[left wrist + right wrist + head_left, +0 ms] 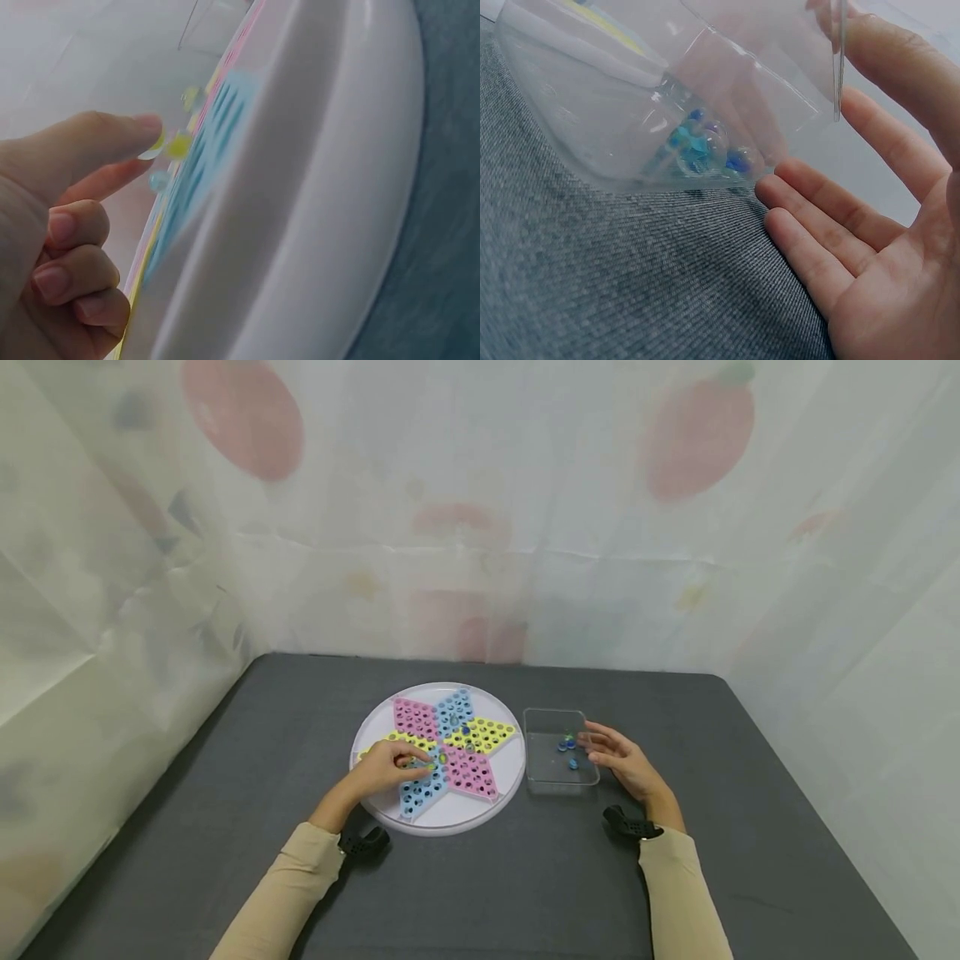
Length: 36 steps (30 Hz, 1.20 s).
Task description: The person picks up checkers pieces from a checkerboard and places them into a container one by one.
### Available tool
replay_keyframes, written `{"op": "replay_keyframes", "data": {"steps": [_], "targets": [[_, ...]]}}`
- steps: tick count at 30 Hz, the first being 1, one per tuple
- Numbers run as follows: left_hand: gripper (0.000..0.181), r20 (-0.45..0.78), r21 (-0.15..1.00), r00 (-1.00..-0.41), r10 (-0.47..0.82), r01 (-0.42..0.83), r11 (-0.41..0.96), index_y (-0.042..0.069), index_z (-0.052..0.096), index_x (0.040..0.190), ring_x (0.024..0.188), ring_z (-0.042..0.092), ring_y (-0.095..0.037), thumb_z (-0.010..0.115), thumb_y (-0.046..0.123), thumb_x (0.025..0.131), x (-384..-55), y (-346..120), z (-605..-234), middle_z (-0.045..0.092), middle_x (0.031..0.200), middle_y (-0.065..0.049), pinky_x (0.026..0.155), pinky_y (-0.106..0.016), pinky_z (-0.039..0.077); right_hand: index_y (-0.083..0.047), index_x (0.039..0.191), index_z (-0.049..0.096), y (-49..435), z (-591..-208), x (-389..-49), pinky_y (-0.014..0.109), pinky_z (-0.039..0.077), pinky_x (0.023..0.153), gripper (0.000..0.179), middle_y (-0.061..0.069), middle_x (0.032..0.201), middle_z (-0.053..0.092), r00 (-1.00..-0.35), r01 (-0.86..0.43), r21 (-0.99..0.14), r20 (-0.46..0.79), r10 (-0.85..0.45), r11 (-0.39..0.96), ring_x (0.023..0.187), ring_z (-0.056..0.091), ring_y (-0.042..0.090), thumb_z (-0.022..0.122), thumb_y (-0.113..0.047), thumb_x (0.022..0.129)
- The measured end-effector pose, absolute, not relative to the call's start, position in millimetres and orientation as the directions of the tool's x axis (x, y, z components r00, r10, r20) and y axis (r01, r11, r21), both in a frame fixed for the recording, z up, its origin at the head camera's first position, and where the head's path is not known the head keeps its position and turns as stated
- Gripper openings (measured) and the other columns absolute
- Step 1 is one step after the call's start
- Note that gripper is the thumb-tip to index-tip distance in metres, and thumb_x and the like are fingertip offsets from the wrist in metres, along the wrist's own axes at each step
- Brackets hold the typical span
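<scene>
With my left hand [384, 767] I pinch a yellow-and-clear marble [153, 151] over the round white board [508, 770]. My left wrist view shows my other three fingers curled and a second yellow marble [178, 146] just beside; only the head view gives the whole pink, yellow and blue star [471, 772]. My right hand [628, 768] seems to pinch the clear box [542, 767] by its right wall. Its blue marbles [573, 764] look bunched from my right wrist; the head view shows one apart.
</scene>
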<state>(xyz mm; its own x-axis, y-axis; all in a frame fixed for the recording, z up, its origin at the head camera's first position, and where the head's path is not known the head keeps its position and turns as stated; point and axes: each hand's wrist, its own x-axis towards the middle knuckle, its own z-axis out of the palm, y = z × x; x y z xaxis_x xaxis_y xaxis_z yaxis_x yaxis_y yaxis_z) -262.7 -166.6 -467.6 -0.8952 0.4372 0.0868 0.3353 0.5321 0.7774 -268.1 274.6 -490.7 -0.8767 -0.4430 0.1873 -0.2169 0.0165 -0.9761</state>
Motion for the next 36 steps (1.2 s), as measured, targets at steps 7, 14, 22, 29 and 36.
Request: {"op": "replay_keyframes", "data": {"steps": [7, 14, 22, 29, 36], "targets": [[0.018, 0.129, 0.79, -0.871, 0.475, 0.379, 0.481, 0.009, 0.074, 0.099, 0.056, 0.029, -0.003, 0.074, 0.021, 0.084, -256.3, -155.2, -459.8, 0.034, 0.061, 0.004, 0.06, -0.02, 0.034, 0.006, 0.149, 0.024, 272.8, -486.5, -267.6, 0.011, 0.045, 0.096, 0.062, -0.006, 0.136, 0.054, -0.872, -0.229, -0.973, 0.194, -0.449, 0.024, 0.122, 0.055, -0.003, 0.054, -0.009, 0.097], [0.017, 0.131, 0.801, -0.88, 0.457, 0.365, 0.474, 0.012, 0.075, 0.098, 0.056, 0.028, -0.003, 0.074, 0.023, 0.085, -252.1, -142.6, -450.2, 0.032, 0.062, 0.004, 0.058, -0.02, 0.031, 0.006, 0.149, 0.023, 272.4, -486.6, -268.5, 0.011, 0.045, 0.096, 0.063, -0.01, 0.132, 0.054, -0.875, -0.217, -0.976, 0.184, -0.448, 0.022, 0.122, 0.055, -0.003, 0.055, -0.009, 0.097], [0.018, 0.165, 0.801, -0.875, 0.455, 0.388, 0.456, 0.013, 0.075, 0.099, 0.056, 0.026, -0.002, 0.074, 0.023, 0.085, -250.4, -131.8, -443.3, 0.03, 0.062, 0.005, 0.056, -0.019, 0.027, 0.005, 0.149, 0.024, 274.1, -487.2, -268.8, 0.01, 0.044, 0.096, 0.063, -0.011, 0.132, 0.055, -0.875, -0.215, -0.976, 0.184, -0.449, 0.019, 0.122, 0.055, -0.003, 0.055, -0.008, 0.097], [0.021, 0.196, 0.794, -0.86, 0.471, 0.421, 0.439, 0.01, 0.076, 0.102, 0.054, 0.025, 0.0, 0.073, 0.024, 0.086, -251.9, -123.6, -441.2, 0.031, 0.061, 0.004, 0.052, -0.018, 0.026, 0.005, 0.149, 0.024, 273.2, -488.3, -268.5, 0.011, 0.044, 0.096, 0.063, -0.01, 0.133, 0.054, -0.88, -0.214, -0.976, 0.175, -0.442, 0.04, 0.122, 0.055, -0.003, 0.056, -0.009, 0.097], [0.016, 0.187, 0.797, -0.86, 0.474, 0.415, 0.439, 0.014, 0.075, 0.098, 0.055, 0.025, -0.003, 0.073, 0.023, 0.086, -251.2, -110.2, -436.4, 0.03, 0.061, 0.005, 0.055, -0.018, 0.026, 0.006, 0.15, 0.022, 273.7, -487.5, -266.7, 0.011, 0.044, 0.096, 0.064, -0.01, 0.132, 0.054, -0.881, -0.211, -0.977, 0.172, -0.44, 0.042, 0.121, 0.055, -0.004, 0.055, -0.009, 0.097]]}}
